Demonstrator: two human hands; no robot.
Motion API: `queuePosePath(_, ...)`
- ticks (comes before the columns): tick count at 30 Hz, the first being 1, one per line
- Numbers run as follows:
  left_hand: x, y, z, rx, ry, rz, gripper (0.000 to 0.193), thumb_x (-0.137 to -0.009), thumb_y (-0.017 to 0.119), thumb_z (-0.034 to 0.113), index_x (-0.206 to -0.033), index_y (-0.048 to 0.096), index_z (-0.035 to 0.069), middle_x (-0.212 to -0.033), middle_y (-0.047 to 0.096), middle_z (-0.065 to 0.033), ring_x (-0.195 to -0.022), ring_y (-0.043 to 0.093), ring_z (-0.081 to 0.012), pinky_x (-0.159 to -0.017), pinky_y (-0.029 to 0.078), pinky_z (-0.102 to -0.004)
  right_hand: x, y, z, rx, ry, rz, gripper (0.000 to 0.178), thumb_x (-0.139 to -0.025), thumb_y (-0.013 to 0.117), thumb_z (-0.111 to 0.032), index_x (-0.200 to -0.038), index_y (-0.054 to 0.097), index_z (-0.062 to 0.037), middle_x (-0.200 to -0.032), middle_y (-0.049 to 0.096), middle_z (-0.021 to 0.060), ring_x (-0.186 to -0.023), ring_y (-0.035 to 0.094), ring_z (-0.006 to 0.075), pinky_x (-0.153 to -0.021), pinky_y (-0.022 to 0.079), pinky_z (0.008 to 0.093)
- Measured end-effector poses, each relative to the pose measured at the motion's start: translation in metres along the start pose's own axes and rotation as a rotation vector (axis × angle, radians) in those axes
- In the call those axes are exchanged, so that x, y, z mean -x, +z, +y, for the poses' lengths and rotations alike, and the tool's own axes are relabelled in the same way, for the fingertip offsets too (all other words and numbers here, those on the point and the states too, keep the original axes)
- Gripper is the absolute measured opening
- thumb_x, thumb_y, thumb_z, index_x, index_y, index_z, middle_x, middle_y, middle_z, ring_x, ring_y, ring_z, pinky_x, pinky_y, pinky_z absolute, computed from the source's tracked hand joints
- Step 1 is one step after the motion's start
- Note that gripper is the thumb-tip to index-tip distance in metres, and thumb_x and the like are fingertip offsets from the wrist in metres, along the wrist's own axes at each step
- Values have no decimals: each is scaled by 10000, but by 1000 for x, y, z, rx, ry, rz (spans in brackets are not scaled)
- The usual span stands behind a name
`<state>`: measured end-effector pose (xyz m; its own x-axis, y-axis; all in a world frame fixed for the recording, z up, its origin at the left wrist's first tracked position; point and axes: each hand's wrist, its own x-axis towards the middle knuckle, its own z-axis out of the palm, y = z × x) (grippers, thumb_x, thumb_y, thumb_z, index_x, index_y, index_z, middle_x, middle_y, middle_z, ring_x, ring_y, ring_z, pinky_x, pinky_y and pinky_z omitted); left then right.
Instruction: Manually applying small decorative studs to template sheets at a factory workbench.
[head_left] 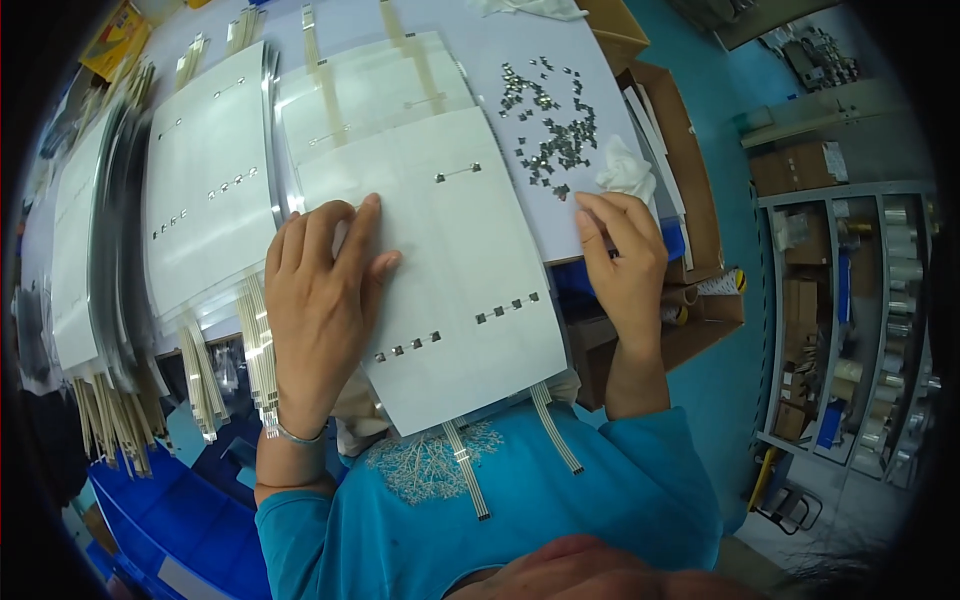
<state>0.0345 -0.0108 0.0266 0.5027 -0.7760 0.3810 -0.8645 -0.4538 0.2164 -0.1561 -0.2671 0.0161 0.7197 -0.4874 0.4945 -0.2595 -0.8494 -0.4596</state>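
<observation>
The left grip (325, 275) is lying spread over the left side of a white sheet (470, 240), its fingers apart and clamped on nothing. The sheet is extending beneath that grip and to its right, its near end jutting past the table (530, 42), and two striped ribbon tails (466, 470) are trailing below it toward the blue shirt (600, 490). Small dark squares (416, 344) are sitting in short rows on the sheet, some of them below and right of the left grip. The right grip (628, 260) is hovering beyond the sheet's right edge, thumb and forefinger close together; whether anything is caught between them, I cannot tell. Loose metal pieces (565, 145) are lying scattered just ahead and left of it, and a crumpled white cloth (628, 168) is lying just above. The right grip seems to be singling out a piece while the left is steadying the sheet; this is probably calling for a light fingertip pinch.
</observation>
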Motion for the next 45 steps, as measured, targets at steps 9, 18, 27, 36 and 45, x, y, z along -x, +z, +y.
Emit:
queuePosePath(9,6,9,1,-30,-48,3,546,-1040,699,373,-1530,643,138,-1374,653,-113,-1275,621,-343,-1254,383,-554,-6,-1,0,48,-70,-32,176,-1023,750,-80,-1179,811,-26,-1095,720,100,-887,725,258,-774,572,351)
queuePosePath(18,4,17,4,-49,-55,79,557,-1036,720,380,-1522,634,123,-1338,669,-105,-1223,633,-301,-1241,406,-532,-2,-3,2,90,-48,17,157,-1021,748,-74,-1150,808,-7,-1109,731,107,-942,737,274,-817,583,360)
queuePosePath(27,17,8,6,68,-65,112,561,-982,778,172,-1522,627,149,-1469,664,-106,-1379,621,-334,-1278,384,-545,2,-1,7,83,-81,39,163,-1016,738,-59,-1149,813,-1,-1143,743,106,-1009,728,297,-867,589,396)
queuePosePath(36,34,2,2,80,-65,86,419,-978,783,177,-1382,709,98,-1409,704,-103,-1421,611,-308,-1281,375,-552,1,-8,-9,334,-88,-67,209,-1014,735,-60,-1199,805,7,-1275,738,114,-1089,718,266,-917,577,387)
queuePosePath(45,33,10,9,149,-121,157,353,-983,768,254,-1288,745,78,-1330,691,-139,-1363,629,-308,-1254,377,-552,-38,26,-80,-116,-298,-270,322,-1020,662,-10,-1331,738,24,-1519,618,199,-1436,558,390,-1170,473,466)
